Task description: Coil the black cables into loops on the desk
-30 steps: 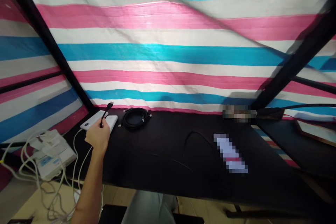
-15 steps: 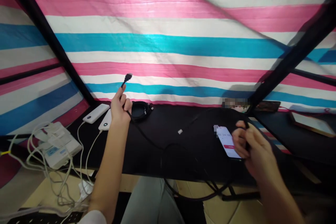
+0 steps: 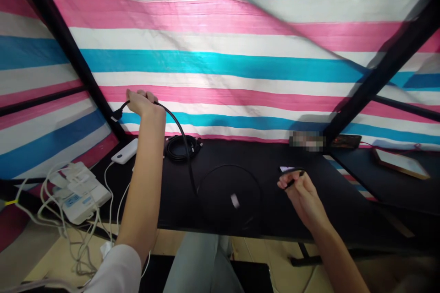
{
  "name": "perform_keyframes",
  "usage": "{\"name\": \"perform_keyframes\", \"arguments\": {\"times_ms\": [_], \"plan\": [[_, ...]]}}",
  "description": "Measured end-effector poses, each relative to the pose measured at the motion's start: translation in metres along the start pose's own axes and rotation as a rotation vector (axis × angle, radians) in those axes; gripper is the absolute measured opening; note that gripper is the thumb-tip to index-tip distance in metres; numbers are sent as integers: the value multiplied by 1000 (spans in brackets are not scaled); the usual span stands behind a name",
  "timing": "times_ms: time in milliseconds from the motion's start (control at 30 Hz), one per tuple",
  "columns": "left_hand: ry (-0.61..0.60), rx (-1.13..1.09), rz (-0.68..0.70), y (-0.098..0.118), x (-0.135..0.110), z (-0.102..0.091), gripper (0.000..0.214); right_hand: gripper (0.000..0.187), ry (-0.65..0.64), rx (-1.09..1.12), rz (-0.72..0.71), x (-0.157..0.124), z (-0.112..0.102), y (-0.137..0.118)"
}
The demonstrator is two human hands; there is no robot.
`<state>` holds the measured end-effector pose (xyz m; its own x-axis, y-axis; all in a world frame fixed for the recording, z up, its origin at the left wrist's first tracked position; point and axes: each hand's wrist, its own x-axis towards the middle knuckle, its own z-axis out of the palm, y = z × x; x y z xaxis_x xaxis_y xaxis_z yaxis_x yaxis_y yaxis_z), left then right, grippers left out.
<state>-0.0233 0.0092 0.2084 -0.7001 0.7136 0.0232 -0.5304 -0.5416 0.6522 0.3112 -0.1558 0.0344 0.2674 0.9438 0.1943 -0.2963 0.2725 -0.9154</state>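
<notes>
My left hand (image 3: 141,103) is raised above the table's far edge, shut on a black cable (image 3: 182,139), with its black plug (image 3: 118,113) sticking out to the left. The cable drops to the black table (image 3: 261,210) and forms a wide loop (image 3: 228,197) with a small blurred white tag (image 3: 234,200) on it. My right hand (image 3: 303,197) pinches a thin black cable end (image 3: 293,181). Just beyond those fingers, a small white patch (image 3: 286,169) shows, probably the phone, mostly hidden.
A coiled black cable (image 3: 179,149) and a white power bank (image 3: 123,151) lie at the table's far edge. White cables run from a white multi-port charger (image 3: 82,194) at the left. Black frame poles and striped tarpaulin surround the table.
My left hand has risen and moved left, lifting the cable off the table. My right hand has moved left, and the phone is now mostly out of sight.
</notes>
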Motion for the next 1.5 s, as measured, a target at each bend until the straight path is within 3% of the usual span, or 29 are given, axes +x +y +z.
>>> {"name": "perform_keyframes", "arguments": {"times_ms": [233, 433, 500, 567, 667, 800, 867, 967, 1100, 1233, 1500], "plan": [[-194, 123, -76, -34, -26, -23, 19, 32, 56, 108, -79, 15, 11, -5], [-746, 606, -560, -76, -56, -74, 80, 30, 281, 84, -107, 25, 8, -2], [-874, 708, -720, -87, -61, -92, 87, 33, 331, 83, -91, 24, 4, 0], [-944, 713, -780, -92, -66, -108, 87, 36, 387, 76, -80, 23, 0, 1], [-949, 736, -746, -93, -74, -132, 86, 41, 456, 66, -83, 22, -8, 0], [-878, 987, -707, -100, -90, -165, 92, 44, 455, 91, -74, 25, -22, 4], [-945, 1113, -738, -110, -100, -180, 84, 45, 449, 93, -49, 27, -28, 10], [-1050, 1090, -768, -126, -114, -191, 64, 45, 434, 54, -7, 28, -34, 21], [-1124, 972, -740, -141, -127, -190, 36, 41, 343, -50, -34, 31, -39, 30], [-1220, 776, -752, -149, -135, -183, 26, 41, 350, -94, -28, 35, -50, 40], [-1043, 633, -609, -154, -153, -167, 21, 40, 220, -234, 108, 32, -79, 75]]}}
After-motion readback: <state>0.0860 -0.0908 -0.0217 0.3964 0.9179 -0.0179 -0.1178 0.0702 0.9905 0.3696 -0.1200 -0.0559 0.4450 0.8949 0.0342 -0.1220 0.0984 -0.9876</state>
